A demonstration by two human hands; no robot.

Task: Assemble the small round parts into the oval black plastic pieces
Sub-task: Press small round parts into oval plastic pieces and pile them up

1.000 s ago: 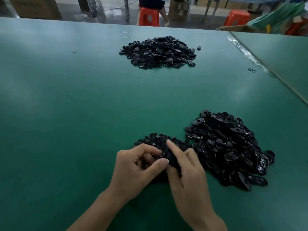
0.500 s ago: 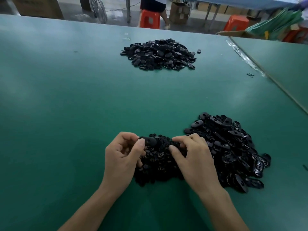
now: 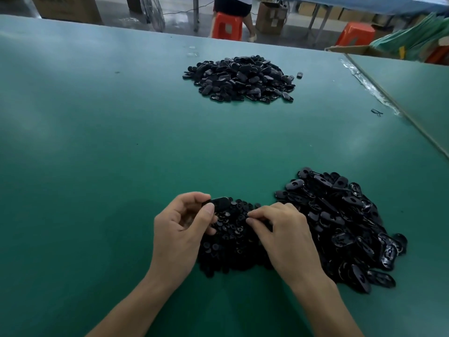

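**L hand has oval, R hand fishing for a round part**

Ref pt for all positions: round-part heap (image 3: pixel 233 242), closest pile to the person.

- L hand (image 3: pixel 179 229): at heap's left edge. Fingers curled, thumb + fingertips pinch one oval piece (image 3: pixel 220 203), held just above heap's far-left corner. Which face is up: cannot tell.
- R hand (image 3: pixel 281 237): over heap's right half. Fingers curled narrow, thumb + index tips together, down among the parts. Cannot tell whether a round part is actually btwn them; black on black, too small.
- Right of heap, touching it: oval stock pile (image 3: pixel 345 227), loose and overlapping.
- Well beyond heap: far pile (image 3: pixel 240 79) of ovals, prob. finished units (my guess only). One stray piece (image 3: pixel 299 74) also well beyond heap, slightly right.
- Green surface (image 3: pixel 97 154) carries all of it. Orange stool (image 3: pixel 227 26) furthest beyond heap, off the surface.

Step in hand, as I judge it: fetch one round part, then seat it in the held oval.

Risks from here:
1. R hand lifts two parts, or none. Cause: tiny parts packed together.
2. Part seats tilted or wrong way up. Cause: oval's face not checked before pressing.
3. Oval pivots out of the pinch. Cause: grip looks to sit near one end, and the press would load the other.
4. Dropped part lost. Cause: heap + stock pile touch, all black.
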